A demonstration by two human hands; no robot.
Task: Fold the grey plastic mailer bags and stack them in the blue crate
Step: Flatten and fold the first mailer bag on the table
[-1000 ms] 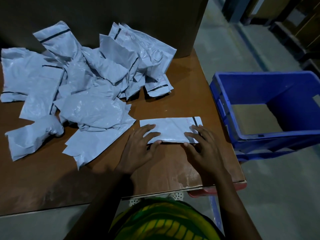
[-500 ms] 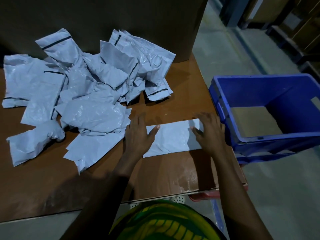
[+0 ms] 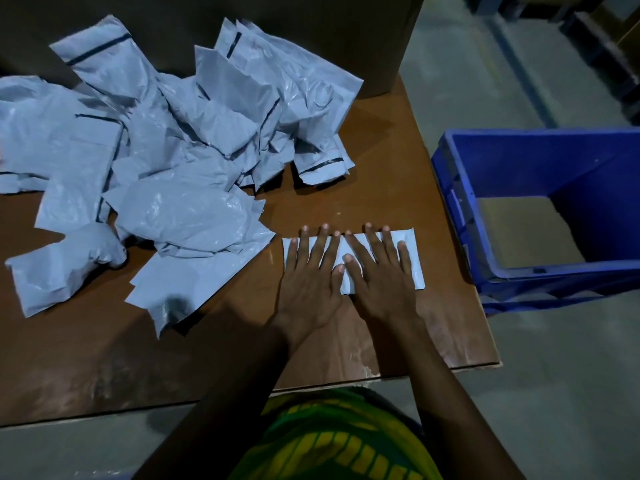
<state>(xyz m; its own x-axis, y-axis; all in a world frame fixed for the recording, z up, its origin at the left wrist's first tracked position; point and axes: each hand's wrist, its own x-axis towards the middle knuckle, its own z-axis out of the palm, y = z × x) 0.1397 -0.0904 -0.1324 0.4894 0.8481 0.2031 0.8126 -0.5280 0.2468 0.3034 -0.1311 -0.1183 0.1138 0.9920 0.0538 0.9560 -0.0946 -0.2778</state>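
Observation:
A folded grey mailer bag (image 3: pixel 414 265) lies flat on the brown table (image 3: pixel 346 133) near its right edge. My left hand (image 3: pixel 311 282) and my right hand (image 3: pixel 379 275) press on it side by side, fingers straight and spread, covering most of it. A loose pile of unfolded grey mailer bags (image 3: pixel 166 161) spreads over the table's left and back. The blue crate (image 3: pixel 460 209) stands on the floor just right of the table, with a flat brown sheet on its bottom and no bags visible inside.
A large dark cardboard box (image 3: pixel 311 32) stands at the back of the table behind the pile. Grey concrete floor (image 3: pixel 554 393) lies to the right and in front. Dark shelving and boxes (image 3: pixel 606 39) fill the far right corner.
Both hands moved from the bag's two ends to its middle and now press flat together. The bag looks shorter, folded over once more.

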